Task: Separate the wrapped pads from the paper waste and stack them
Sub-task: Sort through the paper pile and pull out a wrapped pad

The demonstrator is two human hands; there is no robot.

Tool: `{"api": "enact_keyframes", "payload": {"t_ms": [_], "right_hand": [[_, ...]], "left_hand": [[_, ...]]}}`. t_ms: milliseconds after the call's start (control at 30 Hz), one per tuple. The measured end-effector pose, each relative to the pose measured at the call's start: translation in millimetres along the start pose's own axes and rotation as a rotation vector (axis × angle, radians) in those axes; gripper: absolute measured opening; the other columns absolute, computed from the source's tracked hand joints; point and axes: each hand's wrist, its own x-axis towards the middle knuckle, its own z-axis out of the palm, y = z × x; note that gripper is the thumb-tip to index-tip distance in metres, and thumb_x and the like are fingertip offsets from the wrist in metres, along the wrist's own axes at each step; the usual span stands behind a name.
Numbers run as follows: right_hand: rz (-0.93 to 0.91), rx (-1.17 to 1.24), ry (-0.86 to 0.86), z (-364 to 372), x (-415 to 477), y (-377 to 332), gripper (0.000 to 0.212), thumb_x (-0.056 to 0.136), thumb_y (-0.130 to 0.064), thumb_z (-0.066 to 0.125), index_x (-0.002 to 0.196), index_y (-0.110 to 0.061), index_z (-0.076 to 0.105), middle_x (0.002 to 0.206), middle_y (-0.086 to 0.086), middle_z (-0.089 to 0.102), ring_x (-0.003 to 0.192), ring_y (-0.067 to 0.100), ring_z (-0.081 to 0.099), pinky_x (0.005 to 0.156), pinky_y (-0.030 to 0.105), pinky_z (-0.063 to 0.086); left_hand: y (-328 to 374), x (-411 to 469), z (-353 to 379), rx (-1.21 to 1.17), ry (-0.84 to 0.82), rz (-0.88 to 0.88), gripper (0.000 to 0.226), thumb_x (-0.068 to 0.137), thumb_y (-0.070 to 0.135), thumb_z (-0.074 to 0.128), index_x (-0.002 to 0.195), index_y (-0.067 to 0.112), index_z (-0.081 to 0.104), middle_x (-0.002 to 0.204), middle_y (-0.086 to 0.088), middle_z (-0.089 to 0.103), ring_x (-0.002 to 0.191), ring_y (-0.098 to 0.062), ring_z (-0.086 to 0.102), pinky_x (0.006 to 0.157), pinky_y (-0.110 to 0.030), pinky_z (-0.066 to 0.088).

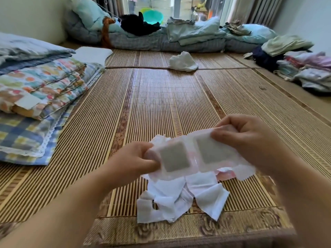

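Observation:
A white strip of wrapped pads [193,154] with two grey squares showing through it is held above the bamboo mat. My left hand [136,158] pinches its left end, beside the left grey square. My right hand [247,136] grips the strip's right end, thumb on top. Under the strip lies a loose heap of torn white paper pieces [180,197] on the mat, with a pinkish scrap [226,175] at its right.
The bamboo mat [161,104] stretches ahead. Folded patterned quilts [41,97] lie at the left, piles of folded clothes [304,68] at the right, a crumpled white cloth [182,62] far ahead, and bedding with a black item [138,24] by the window.

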Motion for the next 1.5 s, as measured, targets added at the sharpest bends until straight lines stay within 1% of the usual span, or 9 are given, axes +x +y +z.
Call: {"api": "enact_keyframes", "payload": {"t_ms": [167,300,500,633,733,900,1067,1300,1500], "right_hand": [[0.303,0.073,-0.058,-7,6,32,0.020,0.060,-0.035,0.080,0.068,-0.020,0.070,0.058,-0.007,0.067,0.049,0.006,0.061,0.043,0.016,0.046],[0.477,-0.097,-0.163,-11,15,59,0.008,0.068,-0.025,0.081,0.070,-0.026,0.073,0.049,-0.009,0.061,0.041,0.003,0.048,0.038,0.016,0.039],[0.647,-0.066,-0.168,-19,20,79,0.008,0.072,-0.023,0.079,0.069,-0.017,0.074,0.046,-0.006,0.059,0.042,0.007,0.052,0.040,0.019,0.042],[0.741,0.095,-0.097,-22,22,82,0.022,0.062,-0.023,0.081,0.078,-0.009,0.076,0.065,0.006,0.072,0.057,0.018,0.067,0.048,0.025,0.052],[0.721,0.133,-0.034,-24,24,79,0.028,0.055,-0.027,0.078,0.071,-0.005,0.075,0.057,0.008,0.068,0.046,0.017,0.062,0.041,0.025,0.049],[0.622,0.222,-0.047,-1,31,61,0.017,0.069,-0.022,0.077,0.057,-0.012,0.072,0.055,0.006,0.068,0.050,0.023,0.067,0.045,0.029,0.053],[0.564,0.076,-0.138,53,35,51,0.018,0.076,-0.021,0.077,0.063,-0.011,0.071,0.052,0.000,0.068,0.045,0.011,0.064,0.044,0.022,0.050],[0.558,-0.103,-0.149,76,34,51,0.021,0.083,-0.021,0.069,0.069,-0.006,0.072,0.061,0.011,0.069,0.049,0.018,0.062,0.046,0.026,0.054],[0.601,0.026,-0.209,74,32,45,0.014,0.092,-0.013,0.055,0.087,-0.012,0.068,0.066,0.005,0.075,0.055,0.016,0.071,0.048,0.024,0.053]], "left_hand": [[-22,-3,-22,-0.296,0.086,-0.209,0.030,0.076,0.024,0.072,0.085,-0.003,0.066,0.068,-0.008,0.066,0.055,-0.017,0.057,0.050,-0.025,0.048],[-34,-1,-27,-0.263,0.255,-0.395,0.016,0.082,0.011,0.057,0.067,0.007,0.057,0.050,-0.005,0.053,0.039,-0.014,0.043,0.038,-0.024,0.033],[-47,2,-33,-0.083,0.259,-0.538,0.031,0.080,0.019,0.068,0.049,0.016,0.064,0.052,-0.004,0.059,0.051,-0.020,0.059,0.059,-0.039,0.053],[-50,3,-36,-0.009,0.257,-0.525,0.023,0.081,0.023,0.067,0.064,0.009,0.066,0.052,-0.002,0.059,0.050,-0.018,0.057,0.055,-0.033,0.046],[-47,0,-38,-0.017,0.304,-0.471,0.025,0.083,0.027,0.068,0.062,0.013,0.068,0.053,-0.003,0.064,0.050,-0.018,0.058,0.052,-0.032,0.046],[-29,4,-28,-0.076,0.350,-0.315,0.026,0.085,0.032,0.066,0.066,0.015,0.073,0.057,0.000,0.069,0.043,-0.007,0.058,0.043,-0.020,0.043],[-19,15,-1,0.093,0.299,-0.289,0.024,0.086,0.032,0.065,0.068,0.017,0.070,0.064,-0.002,0.071,0.050,-0.007,0.065,0.057,-0.036,0.058],[-19,37,28,0.191,0.243,-0.263,0.025,0.085,0.033,0.064,0.065,0.018,0.068,0.057,0.002,0.068,0.051,-0.010,0.067,0.051,-0.025,0.052],[-17,46,41,0.364,0.134,-0.194,0.043,0.086,0.050,0.053,0.067,0.015,0.070,0.064,-0.006,0.071,0.059,-0.020,0.066,0.057,-0.037,0.053]]}}
